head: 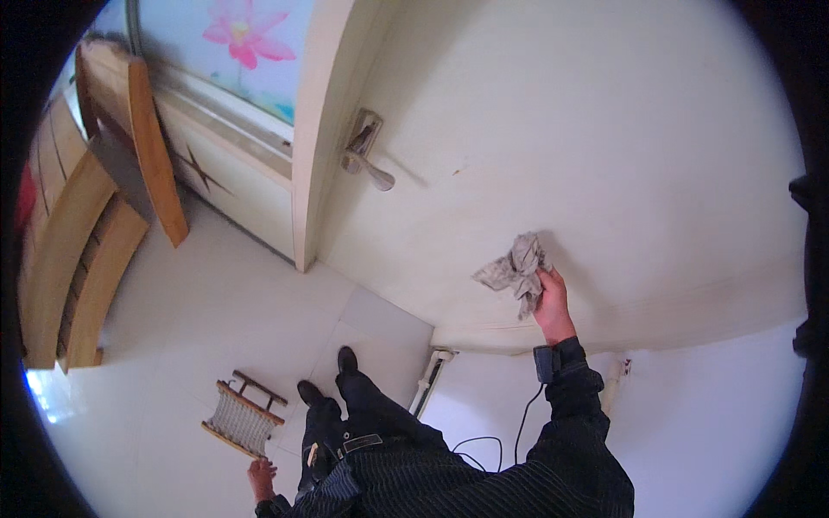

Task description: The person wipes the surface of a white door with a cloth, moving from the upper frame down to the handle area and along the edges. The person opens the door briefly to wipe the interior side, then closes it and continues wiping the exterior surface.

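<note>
A crumpled grey rag [518, 267] is pinched in my right hand [554, 304], up against the lower part of a cream door [622, 162]. It casts a shadow on the door face. A small brown mark shows on the door, up and left of the rag. My left hand [261, 479] hangs low at my side, its fingers loosely curled and apart, with nothing visible in them. In the picture it overlaps the near corner of a small folding stool [243, 417] with a woven cord seat; whether they touch cannot be told.
A metal lever handle [369, 158] juts from the door beside its frame [307, 194]. Curved wooden furniture [71, 259] stands at left, near a panel with a pink lotus [246, 35]. A white pipe [427, 379] runs by my legs. A black cable [526, 414] trails from my right cuff.
</note>
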The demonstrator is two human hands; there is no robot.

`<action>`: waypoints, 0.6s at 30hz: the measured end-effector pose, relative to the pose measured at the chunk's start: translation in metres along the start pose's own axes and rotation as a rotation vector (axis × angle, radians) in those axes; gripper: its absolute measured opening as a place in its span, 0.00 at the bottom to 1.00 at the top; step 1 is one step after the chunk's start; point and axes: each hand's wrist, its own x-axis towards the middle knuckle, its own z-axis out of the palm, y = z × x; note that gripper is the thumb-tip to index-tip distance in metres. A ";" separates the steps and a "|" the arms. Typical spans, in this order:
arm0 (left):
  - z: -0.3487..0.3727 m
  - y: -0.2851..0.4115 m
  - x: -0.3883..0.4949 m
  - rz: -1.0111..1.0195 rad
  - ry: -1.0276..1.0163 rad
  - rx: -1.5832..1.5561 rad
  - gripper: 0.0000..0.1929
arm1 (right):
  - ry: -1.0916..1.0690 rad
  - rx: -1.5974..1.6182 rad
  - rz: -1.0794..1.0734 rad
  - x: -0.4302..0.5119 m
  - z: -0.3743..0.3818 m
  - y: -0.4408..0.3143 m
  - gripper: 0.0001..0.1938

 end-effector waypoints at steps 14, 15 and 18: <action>-0.040 -0.030 0.026 -0.051 0.014 -0.180 0.15 | 0.018 0.001 -0.141 -0.010 0.074 -0.028 0.23; -0.041 -0.030 0.024 -0.041 0.018 -0.174 0.15 | 0.070 -0.230 -0.144 -0.010 0.081 -0.033 0.22; -0.042 -0.024 0.018 -0.017 0.036 -0.159 0.14 | 0.172 -0.455 -0.163 -0.011 0.100 -0.040 0.21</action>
